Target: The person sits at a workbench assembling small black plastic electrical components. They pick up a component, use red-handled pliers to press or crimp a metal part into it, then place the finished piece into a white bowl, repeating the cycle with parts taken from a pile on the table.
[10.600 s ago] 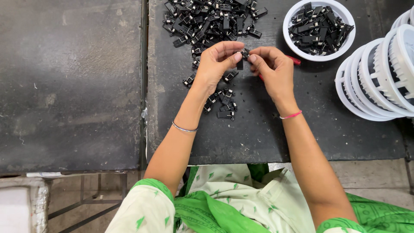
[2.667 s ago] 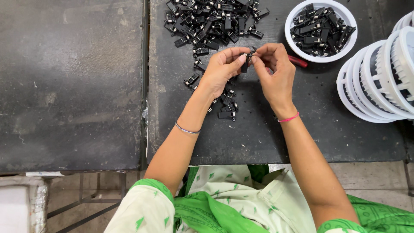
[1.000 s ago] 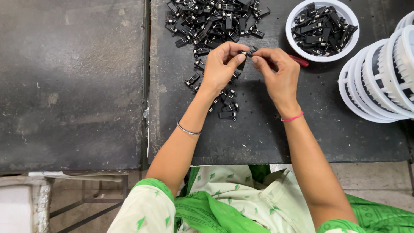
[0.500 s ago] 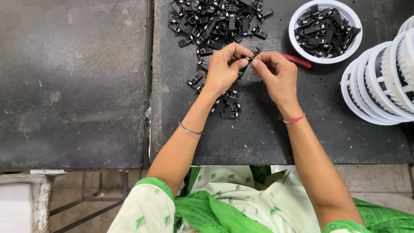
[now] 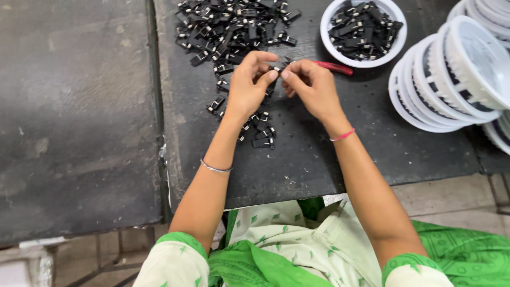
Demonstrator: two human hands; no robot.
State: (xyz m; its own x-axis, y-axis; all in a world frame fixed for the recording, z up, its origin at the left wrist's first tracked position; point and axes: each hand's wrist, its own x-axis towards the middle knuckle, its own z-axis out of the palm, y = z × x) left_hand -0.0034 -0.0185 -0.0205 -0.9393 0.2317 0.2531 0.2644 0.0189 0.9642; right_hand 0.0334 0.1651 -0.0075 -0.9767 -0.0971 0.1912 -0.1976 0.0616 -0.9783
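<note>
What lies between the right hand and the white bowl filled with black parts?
In the head view, a red-handled tool lies on the dark table between the right hand and the white bowl.

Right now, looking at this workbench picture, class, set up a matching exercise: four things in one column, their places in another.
1. loose heap of small black clips
2. round white bowl of black clips
3. stack of empty white bowls
4. red-handled tool

a. far right edge
b. top middle, beyond the hands
c. beside the right hand
d. top, right of the heap

Pairs: 1-b, 2-d, 3-a, 4-c
</note>
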